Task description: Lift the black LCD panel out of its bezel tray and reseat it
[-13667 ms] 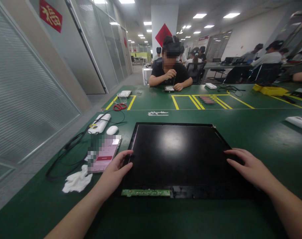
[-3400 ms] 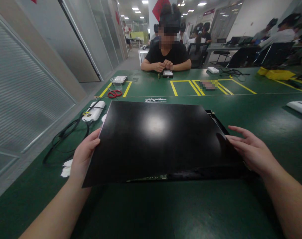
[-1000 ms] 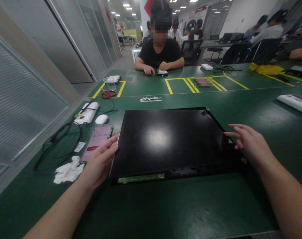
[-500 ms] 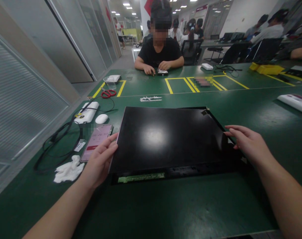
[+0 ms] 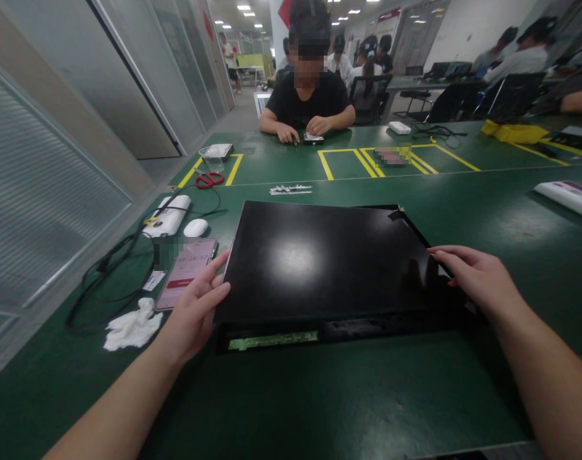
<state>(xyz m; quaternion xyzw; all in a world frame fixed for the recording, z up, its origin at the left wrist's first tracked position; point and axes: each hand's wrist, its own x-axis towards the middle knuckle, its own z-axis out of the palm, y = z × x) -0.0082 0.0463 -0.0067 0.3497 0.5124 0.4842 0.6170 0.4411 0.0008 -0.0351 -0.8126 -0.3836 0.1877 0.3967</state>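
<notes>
With our left hand and right hand we pinch opposite edges of the black panel, over the dark frame on the bench. Near our left, a phone shows blurred digits, apparently 26:57; smaller writing we can't read.

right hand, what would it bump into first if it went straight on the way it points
Most likely the right edge of the black panel: the right hand points leftward across it and looks right at that edge, though this single view leaves actual contact unclear.
</notes>
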